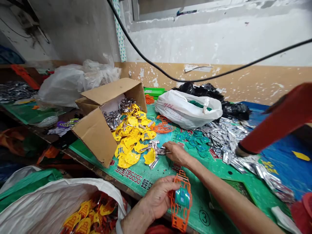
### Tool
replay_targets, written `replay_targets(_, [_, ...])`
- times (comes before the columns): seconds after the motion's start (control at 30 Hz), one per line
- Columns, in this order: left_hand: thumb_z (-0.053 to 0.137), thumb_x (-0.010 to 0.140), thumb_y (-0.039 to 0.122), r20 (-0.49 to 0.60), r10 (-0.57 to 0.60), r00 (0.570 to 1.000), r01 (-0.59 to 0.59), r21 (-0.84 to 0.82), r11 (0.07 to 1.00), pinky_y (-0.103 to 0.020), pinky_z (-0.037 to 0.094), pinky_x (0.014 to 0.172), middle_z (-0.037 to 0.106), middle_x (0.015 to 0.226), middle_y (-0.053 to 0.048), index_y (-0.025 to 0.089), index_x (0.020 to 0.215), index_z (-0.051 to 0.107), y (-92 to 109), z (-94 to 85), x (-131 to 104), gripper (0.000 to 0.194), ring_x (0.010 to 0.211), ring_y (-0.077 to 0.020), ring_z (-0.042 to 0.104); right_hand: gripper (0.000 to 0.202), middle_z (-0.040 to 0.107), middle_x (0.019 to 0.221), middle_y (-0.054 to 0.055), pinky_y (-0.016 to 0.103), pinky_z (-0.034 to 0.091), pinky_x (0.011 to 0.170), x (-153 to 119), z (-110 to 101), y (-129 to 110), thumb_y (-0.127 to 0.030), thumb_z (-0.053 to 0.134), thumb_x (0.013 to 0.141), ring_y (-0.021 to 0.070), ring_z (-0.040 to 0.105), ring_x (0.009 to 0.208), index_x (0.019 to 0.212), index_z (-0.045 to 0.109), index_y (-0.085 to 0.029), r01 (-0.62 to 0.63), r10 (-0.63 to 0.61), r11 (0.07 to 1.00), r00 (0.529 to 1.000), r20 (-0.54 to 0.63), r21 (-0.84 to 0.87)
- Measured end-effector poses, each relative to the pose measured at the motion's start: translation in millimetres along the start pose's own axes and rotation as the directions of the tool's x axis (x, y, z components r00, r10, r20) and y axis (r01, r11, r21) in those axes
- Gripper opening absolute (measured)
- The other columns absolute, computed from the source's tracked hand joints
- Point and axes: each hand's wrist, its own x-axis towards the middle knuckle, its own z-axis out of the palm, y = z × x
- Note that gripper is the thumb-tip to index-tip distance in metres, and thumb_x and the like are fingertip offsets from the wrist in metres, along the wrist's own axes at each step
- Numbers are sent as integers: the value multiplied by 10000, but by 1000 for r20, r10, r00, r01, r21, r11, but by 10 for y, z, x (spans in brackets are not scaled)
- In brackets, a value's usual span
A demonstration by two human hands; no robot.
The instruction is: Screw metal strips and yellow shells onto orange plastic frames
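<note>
My left hand (pixel 159 196) grips an orange openwork plastic frame (pixel 181 221) near the table's front edge, thumb on top. A shiny teal piece (pixel 182 197) sits across the middle of the frame. My right hand (pixel 177 152) stretches over the table, its fingers closed at the end of a small silver piece (pixel 162 151) at the edge of a loose pile. Beside those fingertips lie more silver pieces and yellow printed plastic pieces (pixel 131 141). My right fingertips are partly hidden behind the hand.
A tipped cardboard box (pixel 97 136) spills silver and yellow parts. Behind are a white bag (pixel 177 107), orange frames (pixel 163 127) and teal pieces (pixel 198 141). Silver strips (pixel 226 136) heap at right, beside a red post (pixel 275 123). A sack (pixel 97 183) of yellow pieces stands front left.
</note>
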Motion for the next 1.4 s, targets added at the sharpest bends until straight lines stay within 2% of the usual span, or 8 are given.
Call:
replay_targets(0.17, [733, 623, 121, -16, 28, 999, -28, 0, 1000, -260, 454, 642, 717, 766, -65, 92, 831, 716, 8, -13, -7, 210, 618, -140, 627, 301, 580, 1208, 89, 422, 515, 861, 24, 75, 83, -323, 541, 905, 207, 599, 1023, 1169, 563, -178, -50, 49, 999, 999, 23, 18])
replay_targets(0.37, [720, 702, 145, -57, 194, 979, -197, -44, 979, -266, 479, 700, 727, 840, -64, 119, 950, 714, 116, -54, -8, 249, 700, -151, 643, 204, 641, 994, 50, 371, 521, 787, -91, -48, 51, -310, 560, 888, 177, 620, 887, 986, 621, -141, -119, 134, 925, 991, -17, 361])
replay_targets(0.5, [675, 745, 134, -38, 280, 959, -281, -57, 958, -266, 483, 753, 727, 931, -65, 154, 980, 713, 232, -51, -14, 239, 792, -162, 648, 182, 593, 698, -14, 287, 486, 593, -374, -200, -104, -341, 565, 836, 124, 567, 613, 813, 594, -163, -145, 206, 731, 978, -14, 666])
replay_targets(0.73, [713, 709, 165, -49, 292, 955, -292, 2, 956, -295, 479, 746, 719, 875, -88, 129, 1024, 676, 294, -20, 25, 319, 768, -192, 665, 519, 537, 690, -46, 264, 457, 484, -739, -234, -304, -341, 669, 708, 125, 576, 546, 1170, 472, -213, -178, 294, 372, 954, 67, 911])
replay_targets(0.87, [687, 750, 195, 1, 273, 962, -273, 30, 962, -299, 472, 699, 707, 844, -89, 137, 1010, 683, 286, -1, 13, 267, 705, -186, 645, 643, 540, 705, -57, 251, 456, 455, -783, -204, -334, -290, 712, 645, 128, 601, 532, 1223, 438, -222, -202, 324, 206, 937, 128, 958])
replay_targets(1.0, [687, 749, 184, -28, 283, 959, -283, 22, 959, -301, 476, 691, 692, 840, -64, 148, 960, 675, 287, -11, -1, 215, 684, -167, 627, 506, 602, 764, -40, 277, 472, 466, -803, -171, -344, -269, 719, 611, 145, 626, 517, 1044, 460, -228, -203, 354, 185, 927, 127, 962])
replay_targets(1.2, [634, 757, 95, -186, 251, 950, -257, -9, 966, -285, 499, 658, 687, 891, -53, 133, 967, 654, 301, 3, -8, 215, 690, -138, 616, 278, 579, 608, -46, 275, 453, 589, -859, -130, -382, -333, 716, 671, 126, 574, 574, 763, 484, -211, -127, 456, 239, 890, 5, 963])
replay_targets(1.4, [580, 808, 112, -127, 266, 956, -274, -51, 960, -294, 519, 674, 690, 845, -68, 120, 986, 641, 265, 56, 9, 188, 680, -141, 616, 325, 557, 558, -42, 230, 369, 452, -897, -57, -424, -331, 783, 591, 87, 470, 459, 705, 509, -197, -92, 506, 156, 863, 1, 983])
